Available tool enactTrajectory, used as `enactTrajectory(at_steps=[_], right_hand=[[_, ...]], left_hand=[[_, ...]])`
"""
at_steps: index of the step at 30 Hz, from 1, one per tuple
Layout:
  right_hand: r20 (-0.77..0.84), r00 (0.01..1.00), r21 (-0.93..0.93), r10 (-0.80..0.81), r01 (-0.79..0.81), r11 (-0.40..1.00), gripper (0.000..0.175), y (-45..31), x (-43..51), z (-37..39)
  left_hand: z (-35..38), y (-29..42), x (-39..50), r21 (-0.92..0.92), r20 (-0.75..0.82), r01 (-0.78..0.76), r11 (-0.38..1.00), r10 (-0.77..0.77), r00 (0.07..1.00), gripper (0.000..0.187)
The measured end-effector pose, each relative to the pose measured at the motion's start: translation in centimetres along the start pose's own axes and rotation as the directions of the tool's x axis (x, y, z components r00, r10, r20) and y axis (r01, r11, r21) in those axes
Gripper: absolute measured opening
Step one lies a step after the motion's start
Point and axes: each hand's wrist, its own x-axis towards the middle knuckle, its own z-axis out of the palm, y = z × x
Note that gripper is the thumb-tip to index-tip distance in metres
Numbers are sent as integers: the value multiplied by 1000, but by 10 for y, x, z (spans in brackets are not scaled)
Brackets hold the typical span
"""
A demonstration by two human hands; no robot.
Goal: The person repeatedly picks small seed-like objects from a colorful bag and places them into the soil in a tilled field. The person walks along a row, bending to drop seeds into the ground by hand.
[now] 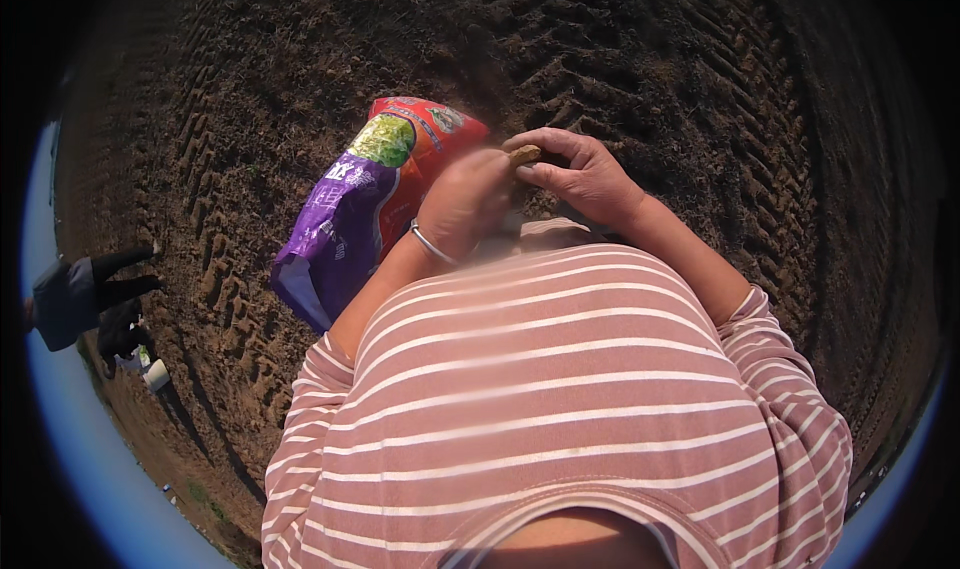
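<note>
A small brown lump (524,155), perhaps a clod of soil, sits between the thumb and fingers of my right hand (589,170). My left hand (469,198), with a silver bracelet (431,243) at the wrist, meets the lump from the left. Its back faces the camera and blurs, and its fingers are mostly hidden. Beyond my left forearm is a printed plastic bag (367,194) in purple, red and orange, with a picture of leafy greens and some writing. My forearm covers part of the bag's lower right side, and whether it is held there cannot be seen.
Ploughed brown soil (285,66) with ridged tyre tracks (720,51) spreads all round. Off to the left, a person (71,299) in dark clothing stands beside another dark figure (120,329), bent low. A pale bucket (156,375) is on the ground near them.
</note>
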Motion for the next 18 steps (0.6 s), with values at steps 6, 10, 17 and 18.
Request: enactTrajectory(at_steps=[6,10,17,18], right_hand=[[-16,966,-421,-257,226,878,15,-10,6,10],[112,935,-582,-336,336,740,16,-15,14,11],[93,980,-11,-176,178,984,30,-21,12,-26],[133,980,-4,-148,149,989,31,-25,11,-37]], left_hand=[[-4,9,-15,226,36,-195,954,192,981,24],[3,6,-16,69,-65,-161,985,165,984,28],[29,6,4,-95,-30,-101,990,99,995,30],[42,6,6,-103,-6,-85,991,85,996,31]])
